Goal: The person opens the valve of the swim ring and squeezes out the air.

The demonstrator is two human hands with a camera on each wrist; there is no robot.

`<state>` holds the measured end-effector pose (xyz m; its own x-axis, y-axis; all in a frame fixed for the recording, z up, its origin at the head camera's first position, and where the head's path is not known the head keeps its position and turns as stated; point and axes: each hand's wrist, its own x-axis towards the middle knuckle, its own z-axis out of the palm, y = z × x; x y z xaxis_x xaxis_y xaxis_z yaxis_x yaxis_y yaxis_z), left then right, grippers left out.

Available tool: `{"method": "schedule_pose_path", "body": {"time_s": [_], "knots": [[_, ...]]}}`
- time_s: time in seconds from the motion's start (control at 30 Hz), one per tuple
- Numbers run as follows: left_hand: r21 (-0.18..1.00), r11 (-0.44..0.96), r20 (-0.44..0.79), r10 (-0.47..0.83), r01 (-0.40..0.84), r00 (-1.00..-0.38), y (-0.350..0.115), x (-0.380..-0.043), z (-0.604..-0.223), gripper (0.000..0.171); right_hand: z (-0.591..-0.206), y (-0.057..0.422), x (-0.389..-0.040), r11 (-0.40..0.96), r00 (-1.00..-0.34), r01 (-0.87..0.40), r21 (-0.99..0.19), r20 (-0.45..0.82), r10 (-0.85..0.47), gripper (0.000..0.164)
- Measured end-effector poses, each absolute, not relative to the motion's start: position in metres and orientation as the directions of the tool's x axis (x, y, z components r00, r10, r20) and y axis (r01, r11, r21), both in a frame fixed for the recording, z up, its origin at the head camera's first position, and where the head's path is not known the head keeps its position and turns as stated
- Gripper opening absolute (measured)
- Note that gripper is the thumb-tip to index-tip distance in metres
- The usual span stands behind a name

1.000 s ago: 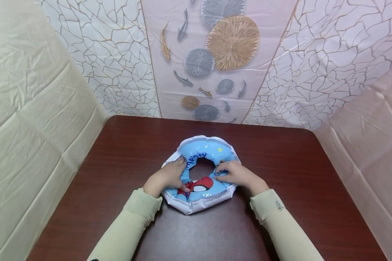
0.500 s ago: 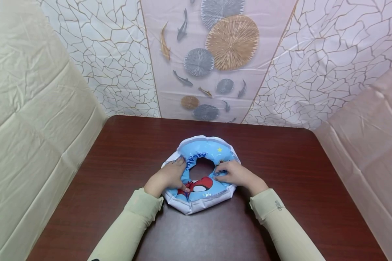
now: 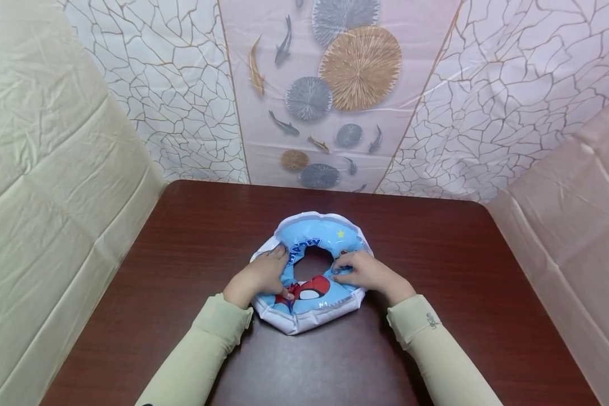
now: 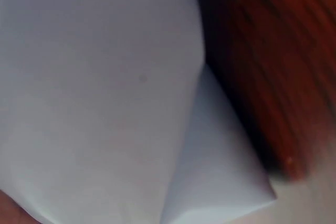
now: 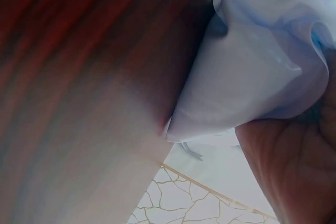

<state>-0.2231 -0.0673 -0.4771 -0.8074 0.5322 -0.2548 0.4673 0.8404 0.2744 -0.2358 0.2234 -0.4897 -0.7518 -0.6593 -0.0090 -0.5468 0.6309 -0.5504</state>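
Observation:
A partly inflated swim ring, blue on top with a white outer side, lies flat on the table, its printed red cartoon figure towards me. Across its left part rests my left hand, fingers extended and thumb spread over the red print. My right hand holds the right part, with fingers and thumb bent at the inner edge. In the left wrist view, the ring's white side fills most of the picture and hides the fingers. The right wrist view has creased white vinyl against my right palm.
The dark red-brown wooden table extends on all sides of the ring. Behind it hangs a patterned cloth with fish and round motifs. Pale padded panels stand at the left and the right.

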Motion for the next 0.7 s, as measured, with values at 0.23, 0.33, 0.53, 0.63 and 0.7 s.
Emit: {"method": "schedule_pose_path", "body": {"time_s": [0.23,0.33,0.53,0.63,0.7], "knots": [[0.272,0.838,-0.253,0.537,0.473,-0.805,-0.0673,-0.2235,-0.4770,0.113,-0.4891,0.2237,-0.2354,0.634,-0.754,-0.545,-0.549,-0.008,-0.656,0.014],[0.271,0.838,-0.254,0.538,0.475,-0.804,-0.0668,-0.2232,-0.4767,0.113,-0.4894,0.2240,-0.2351,0.634,-0.757,-0.543,-0.551,-0.007,-0.654,0.014],[0.275,0.839,-0.247,0.533,0.469,-0.809,-0.0669,-0.2221,-0.4767,0.114,-0.4893,0.2240,-0.2348,0.637,-0.761,-0.530,-0.559,-0.017,-0.648,0.014],[0.279,0.842,-0.242,0.527,0.462,-0.815,-0.0672,-0.2223,-0.4785,0.115,-0.4896,0.2241,-0.2352,0.635,-0.759,-0.531,-0.561,-0.017,-0.650,0.015],[0.284,0.843,-0.242,0.523,0.456,-0.817,-0.0676,-0.2227,-0.4800,0.115,-0.4898,0.2241,-0.2355,0.632,-0.757,-0.536,-0.560,-0.012,-0.653,0.015]]}}
